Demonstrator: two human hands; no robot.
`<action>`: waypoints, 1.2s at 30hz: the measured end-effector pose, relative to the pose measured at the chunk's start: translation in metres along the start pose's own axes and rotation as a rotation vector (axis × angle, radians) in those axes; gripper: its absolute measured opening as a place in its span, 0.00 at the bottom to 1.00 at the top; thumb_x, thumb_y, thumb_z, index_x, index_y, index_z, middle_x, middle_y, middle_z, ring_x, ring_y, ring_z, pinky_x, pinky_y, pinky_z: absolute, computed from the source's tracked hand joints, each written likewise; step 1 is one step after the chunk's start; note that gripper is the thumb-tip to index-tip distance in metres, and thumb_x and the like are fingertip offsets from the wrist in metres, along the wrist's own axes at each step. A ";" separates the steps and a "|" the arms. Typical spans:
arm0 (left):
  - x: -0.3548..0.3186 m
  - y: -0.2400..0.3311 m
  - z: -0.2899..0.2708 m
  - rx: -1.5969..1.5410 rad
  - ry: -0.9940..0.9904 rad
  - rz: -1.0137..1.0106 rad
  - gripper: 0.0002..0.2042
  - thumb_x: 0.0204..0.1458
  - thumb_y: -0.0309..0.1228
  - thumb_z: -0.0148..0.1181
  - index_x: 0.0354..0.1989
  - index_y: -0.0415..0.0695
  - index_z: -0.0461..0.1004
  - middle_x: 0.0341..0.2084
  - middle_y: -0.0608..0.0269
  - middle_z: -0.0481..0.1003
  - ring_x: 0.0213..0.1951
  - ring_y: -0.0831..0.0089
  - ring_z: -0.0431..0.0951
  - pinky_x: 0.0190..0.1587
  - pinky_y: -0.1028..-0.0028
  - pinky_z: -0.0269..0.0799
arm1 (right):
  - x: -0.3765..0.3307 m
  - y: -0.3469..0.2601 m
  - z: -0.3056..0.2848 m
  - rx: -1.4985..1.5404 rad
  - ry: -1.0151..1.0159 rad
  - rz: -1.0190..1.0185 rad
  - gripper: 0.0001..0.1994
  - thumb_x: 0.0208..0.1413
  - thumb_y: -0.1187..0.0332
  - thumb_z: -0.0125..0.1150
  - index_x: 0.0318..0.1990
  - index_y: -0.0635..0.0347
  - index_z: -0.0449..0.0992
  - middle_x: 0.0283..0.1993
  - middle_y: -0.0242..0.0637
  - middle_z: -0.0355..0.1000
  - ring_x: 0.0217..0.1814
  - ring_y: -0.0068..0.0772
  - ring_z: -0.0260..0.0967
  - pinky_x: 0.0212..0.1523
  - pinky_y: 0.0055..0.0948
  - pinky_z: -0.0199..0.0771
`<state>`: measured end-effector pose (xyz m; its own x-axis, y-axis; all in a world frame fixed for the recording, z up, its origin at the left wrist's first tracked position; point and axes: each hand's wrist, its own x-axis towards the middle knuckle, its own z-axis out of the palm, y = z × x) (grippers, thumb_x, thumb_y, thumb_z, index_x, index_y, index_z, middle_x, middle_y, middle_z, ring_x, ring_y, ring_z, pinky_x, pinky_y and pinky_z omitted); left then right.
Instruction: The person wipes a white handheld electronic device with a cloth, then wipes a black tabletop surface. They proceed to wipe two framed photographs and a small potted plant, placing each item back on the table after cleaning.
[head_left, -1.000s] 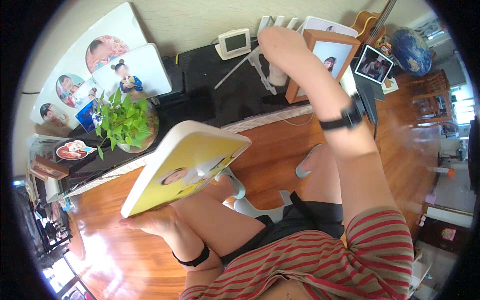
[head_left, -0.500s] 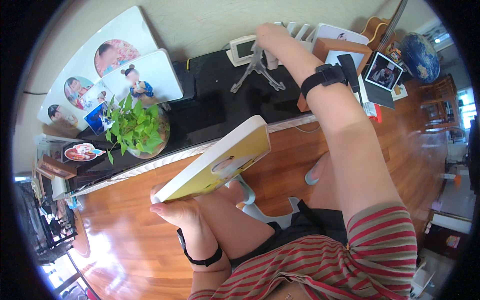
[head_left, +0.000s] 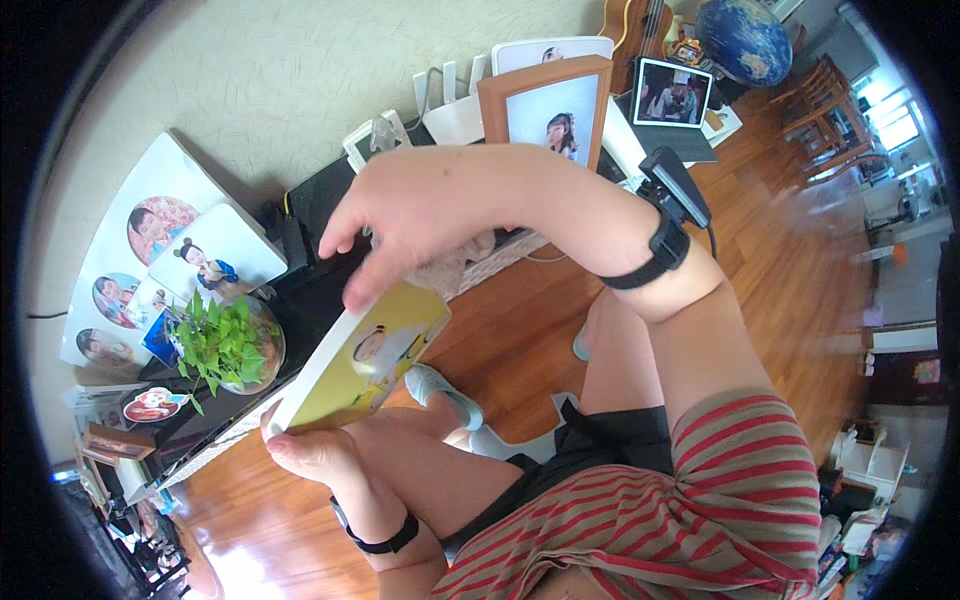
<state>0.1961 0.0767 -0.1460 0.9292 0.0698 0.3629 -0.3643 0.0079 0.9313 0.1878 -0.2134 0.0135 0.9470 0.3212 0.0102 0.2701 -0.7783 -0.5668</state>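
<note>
My left hand (head_left: 318, 452) grips the lower left corner of a thick white-edged photo panel (head_left: 395, 350). The panel tilts above my lap and shows a child's picture on yellow. Above its upper end is my right hand (head_left: 420, 220), thumb and forefinger apart, the other fingers largely hidden. I cannot tell whether its thumb touches the panel. Below that hand, a soft beige-grey thing (head_left: 450, 270) shows in part; its kind and whether it is held are unclear. Past my knuckles stands a small white framed device (head_left: 362, 145), with a clear piece (head_left: 384, 132) in front of it.
A black cabinet top (head_left: 318, 200) runs along the wall. On it stand photo boards (head_left: 230, 262), a leafy plant (head_left: 225, 345) in a glass bowl, a brown-framed photo (head_left: 550, 110) and a white router (head_left: 455, 115). Farther right are a tablet (head_left: 672, 95), a guitar (head_left: 635, 45) and a globe (head_left: 743, 40).
My right hand has come back from the rear of the cabinet to the panel's upper end. The view has turned right. The panel stays in my left hand; the beige-grey thing now shows below my right hand.
</note>
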 end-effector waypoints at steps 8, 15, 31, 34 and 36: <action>0.021 0.030 0.037 0.059 0.072 0.155 0.34 0.63 0.59 0.38 0.42 0.33 0.71 0.36 0.54 0.75 0.39 0.66 0.74 0.42 0.68 0.71 | -0.028 -0.054 -0.035 -0.451 -0.064 -0.069 0.16 0.43 0.57 0.69 0.32 0.61 0.79 0.28 0.42 0.76 0.34 0.45 0.76 0.33 0.41 0.76; 0.096 0.045 0.111 -0.078 -0.046 0.316 0.22 0.64 0.45 0.47 0.47 0.35 0.72 0.39 0.53 0.78 0.43 0.66 0.76 0.50 0.71 0.70 | -0.001 -0.035 -0.081 -0.565 -0.014 0.163 0.16 0.51 0.54 0.63 0.28 0.60 0.80 0.29 0.47 0.77 0.37 0.47 0.77 0.44 0.44 0.76; 0.089 -0.148 0.158 0.300 -0.403 -0.610 0.28 0.51 0.38 0.65 0.58 0.39 0.68 0.44 0.59 0.74 0.43 0.70 0.74 0.44 0.70 0.70 | 0.068 0.071 -0.049 -0.710 0.206 0.432 0.11 0.48 0.58 0.66 0.34 0.54 0.83 0.26 0.42 0.76 0.30 0.40 0.75 0.35 0.38 0.74; 0.081 -0.177 0.166 0.521 -0.468 -0.396 0.31 0.47 0.38 0.68 0.58 0.35 0.68 0.52 0.46 0.74 0.53 0.58 0.75 0.55 0.68 0.69 | 0.071 0.086 -0.053 -0.706 0.165 0.440 0.12 0.48 0.58 0.66 0.35 0.54 0.83 0.26 0.42 0.76 0.30 0.40 0.75 0.34 0.38 0.74; 0.081 -0.186 0.171 0.564 -0.492 -0.382 0.32 0.46 0.39 0.68 0.59 0.35 0.68 0.52 0.45 0.74 0.53 0.58 0.75 0.54 0.68 0.69 | 0.073 0.099 -0.054 -0.699 0.161 0.419 0.12 0.48 0.58 0.67 0.35 0.54 0.83 0.26 0.41 0.76 0.30 0.40 0.75 0.34 0.38 0.73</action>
<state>0.3497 -0.0900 -0.2842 0.9511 -0.2805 -0.1295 -0.0551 -0.5665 0.8222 0.2932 -0.2963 0.0025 0.9922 -0.1097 0.0596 -0.1149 -0.9891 0.0919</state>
